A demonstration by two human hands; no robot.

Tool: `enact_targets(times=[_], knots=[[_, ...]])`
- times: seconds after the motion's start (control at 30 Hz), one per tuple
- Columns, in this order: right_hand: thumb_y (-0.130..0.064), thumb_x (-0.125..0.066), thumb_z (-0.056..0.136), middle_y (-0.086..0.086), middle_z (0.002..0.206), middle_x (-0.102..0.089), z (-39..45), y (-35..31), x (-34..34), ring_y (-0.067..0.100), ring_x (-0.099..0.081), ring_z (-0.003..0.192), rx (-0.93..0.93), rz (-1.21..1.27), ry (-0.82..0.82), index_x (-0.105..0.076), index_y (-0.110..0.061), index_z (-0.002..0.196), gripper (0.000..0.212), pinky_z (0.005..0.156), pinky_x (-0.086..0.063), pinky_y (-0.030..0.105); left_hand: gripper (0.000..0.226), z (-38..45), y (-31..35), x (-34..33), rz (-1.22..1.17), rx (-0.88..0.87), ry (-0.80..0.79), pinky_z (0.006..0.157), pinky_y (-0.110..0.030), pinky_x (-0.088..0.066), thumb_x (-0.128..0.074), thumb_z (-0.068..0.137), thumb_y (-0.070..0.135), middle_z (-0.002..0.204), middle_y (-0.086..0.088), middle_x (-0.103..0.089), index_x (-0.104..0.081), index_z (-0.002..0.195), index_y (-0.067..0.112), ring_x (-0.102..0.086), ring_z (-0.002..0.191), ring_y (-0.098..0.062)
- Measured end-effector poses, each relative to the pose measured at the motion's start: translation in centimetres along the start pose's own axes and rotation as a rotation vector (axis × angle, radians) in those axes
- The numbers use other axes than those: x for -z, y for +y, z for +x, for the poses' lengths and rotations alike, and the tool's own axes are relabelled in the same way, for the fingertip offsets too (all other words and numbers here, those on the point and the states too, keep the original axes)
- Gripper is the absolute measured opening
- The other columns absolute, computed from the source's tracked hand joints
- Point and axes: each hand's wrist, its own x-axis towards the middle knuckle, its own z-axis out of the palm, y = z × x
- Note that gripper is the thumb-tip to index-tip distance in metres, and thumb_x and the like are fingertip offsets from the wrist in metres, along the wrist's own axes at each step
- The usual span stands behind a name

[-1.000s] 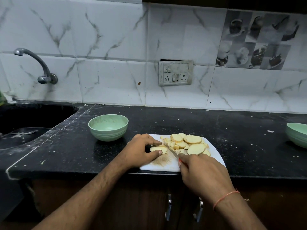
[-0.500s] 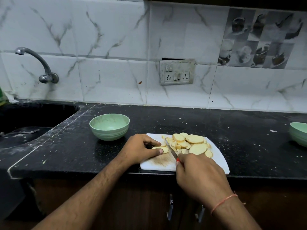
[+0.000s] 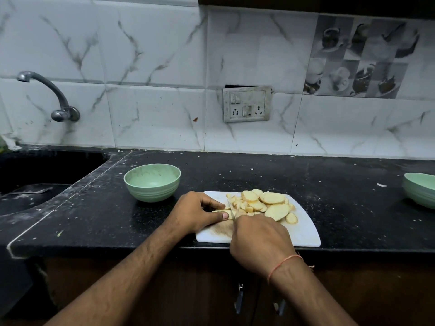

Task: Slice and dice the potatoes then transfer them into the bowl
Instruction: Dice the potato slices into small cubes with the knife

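Note:
A white cutting board (image 3: 303, 234) lies at the counter's front edge. On it sits a heap of potato slices and small diced pieces (image 3: 266, 203). My left hand (image 3: 197, 212) pinches one pale potato slice (image 3: 220, 211) flat on the board between thumb and curled fingers. My right hand (image 3: 259, 241) grips the knife (image 3: 231, 211); its handle is hidden in my fist and only the thin blade shows, pressed down right beside my left thumb. An empty green bowl (image 3: 152, 182) stands on the counter left of the board.
A second green bowl (image 3: 421, 189) stands at the counter's far right edge. A dark sink (image 3: 35, 182) with a wall tap (image 3: 47, 90) lies to the left. A switch socket (image 3: 246, 104) is on the tiled wall behind.
The knife blade has worked closer to my left thumb, cutting along the held slice. My right hand has shifted slightly left and forward. Bowls and board have not moved.

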Motion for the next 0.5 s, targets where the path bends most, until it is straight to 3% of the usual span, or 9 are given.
enact_targets(times=[0.2,0.4,0.5], knots=[[-0.033,-0.045,0.096,0.001,0.105,-0.066,-2.2,1.8,0.8,0.025,-0.059,0.096,0.008,-0.055,0.038,-0.063,-0.025,0.112,0.025,0.071,-0.036,0.033,0.026,-0.4,0.3,0.1,-0.005,-0.015,0.013,0.084,-0.010,-0.049,-0.094,0.072,0.052,0.095,0.028,-0.076,-0.084,0.095,0.045,-0.067,0.095,0.012],[-0.031,-0.044,0.096,-0.001,0.098,-0.067,-1.2,1.9,0.6,0.026,-0.062,0.096,-0.022,0.034,0.090,-0.066,-0.026,0.108,0.026,0.069,-0.038,0.033,0.021,-0.9,0.3,0.6,-0.010,-0.013,-0.012,0.089,-0.014,-0.049,-0.090,0.079,0.042,0.098,0.030,-0.076,-0.084,0.099,0.044,-0.066,0.098,0.014],[-0.030,-0.044,0.095,0.000,0.096,-0.067,-0.4,1.5,0.6,0.026,-0.062,0.096,-0.023,0.060,0.080,-0.067,-0.024,0.105,0.026,0.070,-0.040,0.033,0.023,-0.9,0.4,0.6,0.003,-0.005,0.002,0.087,-0.019,-0.054,-0.092,0.076,0.048,0.095,0.030,-0.076,-0.084,0.096,0.044,-0.069,0.095,0.008]])
